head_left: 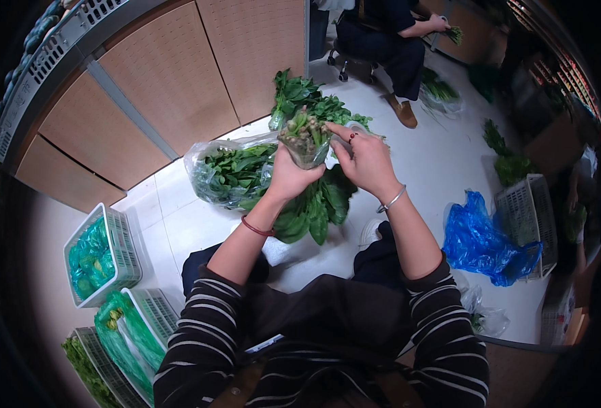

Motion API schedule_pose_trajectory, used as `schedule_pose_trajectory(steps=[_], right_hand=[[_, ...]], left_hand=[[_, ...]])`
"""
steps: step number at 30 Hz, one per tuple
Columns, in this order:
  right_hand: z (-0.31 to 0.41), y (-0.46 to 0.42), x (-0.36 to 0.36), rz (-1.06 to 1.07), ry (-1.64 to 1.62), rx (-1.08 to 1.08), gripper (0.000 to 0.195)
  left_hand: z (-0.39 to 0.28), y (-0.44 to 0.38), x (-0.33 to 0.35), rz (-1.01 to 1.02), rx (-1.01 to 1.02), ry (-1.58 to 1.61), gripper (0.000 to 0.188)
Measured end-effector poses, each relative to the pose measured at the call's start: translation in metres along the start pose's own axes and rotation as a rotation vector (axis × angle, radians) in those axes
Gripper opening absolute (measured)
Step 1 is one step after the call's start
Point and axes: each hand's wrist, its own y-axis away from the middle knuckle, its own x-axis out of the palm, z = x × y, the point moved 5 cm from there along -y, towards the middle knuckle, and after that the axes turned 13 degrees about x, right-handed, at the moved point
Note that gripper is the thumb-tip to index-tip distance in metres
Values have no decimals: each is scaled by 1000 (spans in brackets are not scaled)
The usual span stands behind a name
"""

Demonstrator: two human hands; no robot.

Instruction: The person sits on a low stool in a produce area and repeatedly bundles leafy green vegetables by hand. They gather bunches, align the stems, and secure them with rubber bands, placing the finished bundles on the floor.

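Observation:
My left hand (294, 174) grips a bunch of leafy greens (308, 135) upside down, with the pale root ends up and broad dark leaves hanging below. A clear, shiny band or film goes around its stems. At the bunch's right side is my right hand (369, 160), index finger stretched to the root ends and thumb apart. Partly hidden behind that hand shows a whitish ring-like thing (356, 126); I cannot tell if the curled fingers hold it. On the floor beyond lie a clear plastic bag of greens (234, 173) and loose leafy bunches (305, 97).
Wood-coloured cabinet panels (162, 66) stand ahead on the left. Plastic crates (127, 250) with bagged vegetables are at lower left. To the right lie a blue plastic bag (468, 234) and a grey crate (527, 219). A seated person (382, 41) holds thin green stalks.

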Motion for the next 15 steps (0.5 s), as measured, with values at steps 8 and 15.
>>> schedule_pose_trajectory(steps=[8, 15], right_hand=[[-7, 19, 9, 94, -75, -71, 32], [-25, 45, 19, 23, -86, 35, 31]], left_hand=[[17, 30, 6, 105, -118, 166, 56], [26, 53, 30, 143, -235, 323, 54]])
